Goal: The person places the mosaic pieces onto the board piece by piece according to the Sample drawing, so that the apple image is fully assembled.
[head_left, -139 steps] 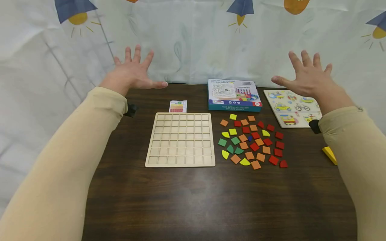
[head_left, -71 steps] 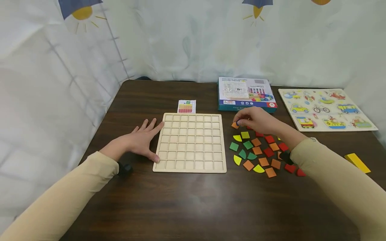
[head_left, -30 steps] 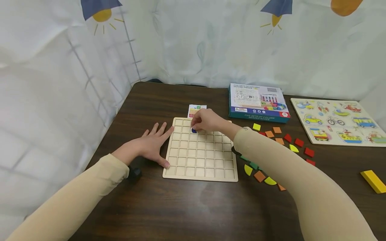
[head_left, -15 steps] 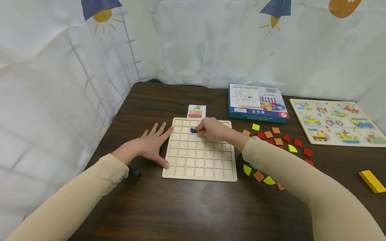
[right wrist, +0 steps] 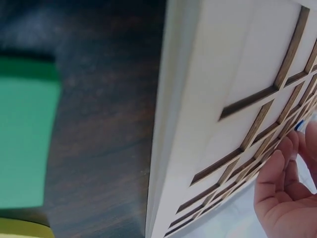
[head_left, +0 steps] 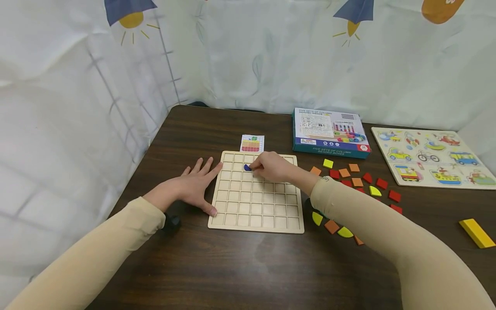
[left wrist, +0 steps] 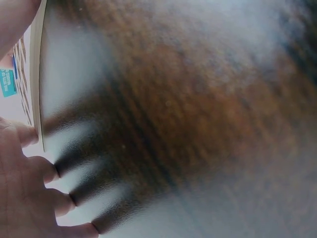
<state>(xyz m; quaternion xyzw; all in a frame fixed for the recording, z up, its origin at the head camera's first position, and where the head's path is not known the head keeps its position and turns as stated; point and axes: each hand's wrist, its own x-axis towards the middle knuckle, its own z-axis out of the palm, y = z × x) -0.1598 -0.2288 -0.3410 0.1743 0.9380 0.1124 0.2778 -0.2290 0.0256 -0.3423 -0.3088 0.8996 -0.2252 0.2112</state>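
While the left hand (head_left: 191,186) lies flat on the dark table (head_left: 240,267) in the middle left of the head view, its straight fingers and thumb touch the left edge of the wooden grid board (head_left: 255,206) and hold nothing. From the left wrist camera, the same hand (left wrist: 22,198) fills the lower left corner, fingers spread on the blurred brown wood, with the board's pale edge (left wrist: 35,74) running up the left side.

Just right of it, at the frame's centre, the right hand (head_left: 271,167) rests over the upper rows of the board, fingertips curled down onto a small blue piece (head_left: 247,168). That piece sits in a cell of the second row from the top, toward the left half of the grid; the fingertips touch its right side, though whether they pinch it or only press it cannot be told. Seen by the right wrist camera, the board (right wrist: 218,74) slants across the frame with the hand (right wrist: 287,198) at lower right, and a green piece (right wrist: 27,139) lies on the table at the left.

Loose coloured pieces (head_left: 348,181) are scattered right of the board, partly hidden by the right sleeve. Above the board lies a small pattern card (head_left: 252,143); a blue box (head_left: 329,135) and a vehicle puzzle (head_left: 430,157) sit toward the upper right, and a yellow block (head_left: 476,233) lies at the far right edge.
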